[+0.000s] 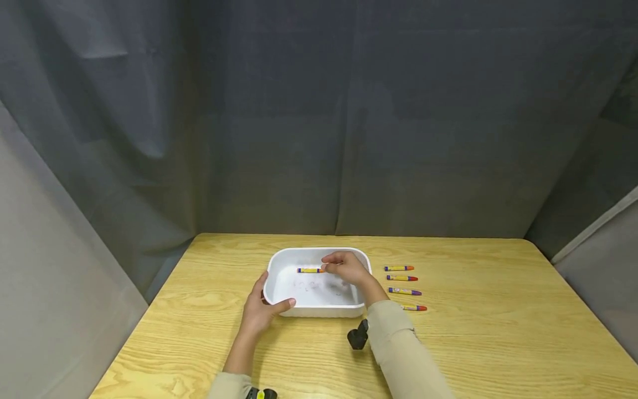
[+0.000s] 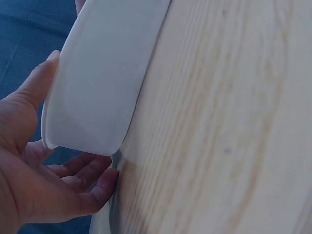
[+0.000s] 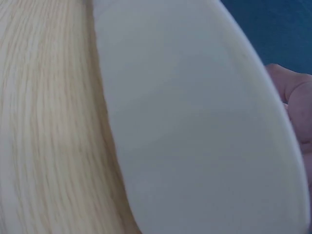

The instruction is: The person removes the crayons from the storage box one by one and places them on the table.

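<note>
The right hand (image 1: 349,267) is over the white tray (image 1: 279,265) and pinches one end of a crayon (image 1: 310,270) between thumb and fingertips; the crayon lies level, pointing away from the grip toward the left wall of the tray, above the floor of it. I cannot tell if it already touches the floor. The left hand (image 1: 260,310) holds the near left corner of the tray, thumb (image 2: 34,87) on the rim, fingers (image 2: 85,170) curled under the wall. To do this well, I think the left hand should keep the tray steady while the right lowers the crayon flat before loosening the pinch. Four more crayons (image 1: 401,278) lie on the table (image 1: 498,332), to the right of the grip.
</note>
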